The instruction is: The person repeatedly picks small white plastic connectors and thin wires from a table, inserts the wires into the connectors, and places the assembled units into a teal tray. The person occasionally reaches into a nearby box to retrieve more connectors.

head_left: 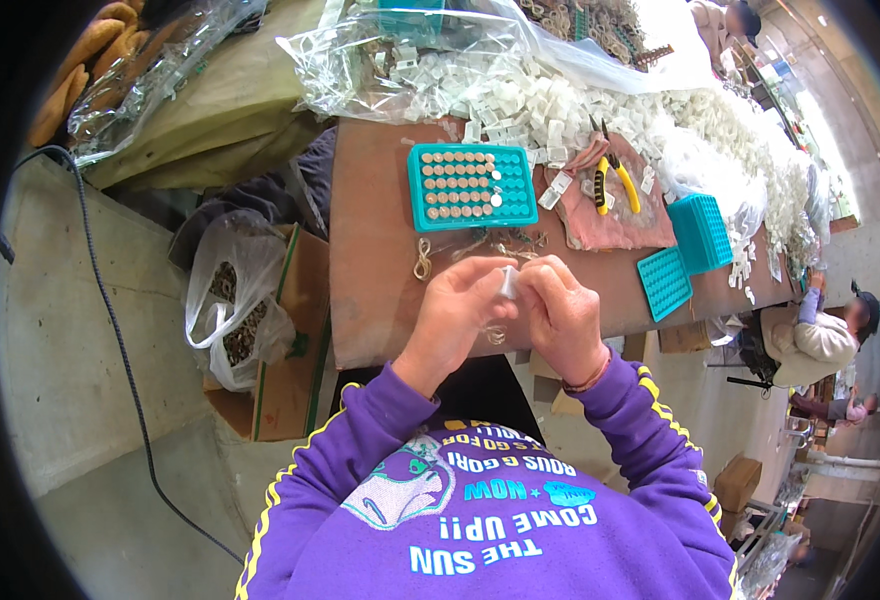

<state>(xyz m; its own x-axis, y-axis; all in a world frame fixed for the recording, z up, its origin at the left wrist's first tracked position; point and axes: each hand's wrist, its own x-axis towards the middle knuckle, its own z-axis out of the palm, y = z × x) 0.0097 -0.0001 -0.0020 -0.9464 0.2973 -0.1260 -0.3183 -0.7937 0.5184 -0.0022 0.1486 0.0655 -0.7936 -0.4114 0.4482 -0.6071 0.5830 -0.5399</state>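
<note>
White plastic, a small clip (pixel 509 281), sits pinched between the fingertips of both hands over the near edge of the brown table (pixel 375 250). The left hand (pixel 457 310) curls its fingers onto the clip's left side; the right hand (pixel 560 315) presses thumb and forefinger on its right. At twelve o'clock from the hands lies a teal tray (pixel 471 186), most holes filled with round brown pieces. Yellow-handled pliers (pixel 612 180) rest at one o'clock on a pink cloth (pixel 615 220), beside a heap of white clips (pixel 560 110).
</note>
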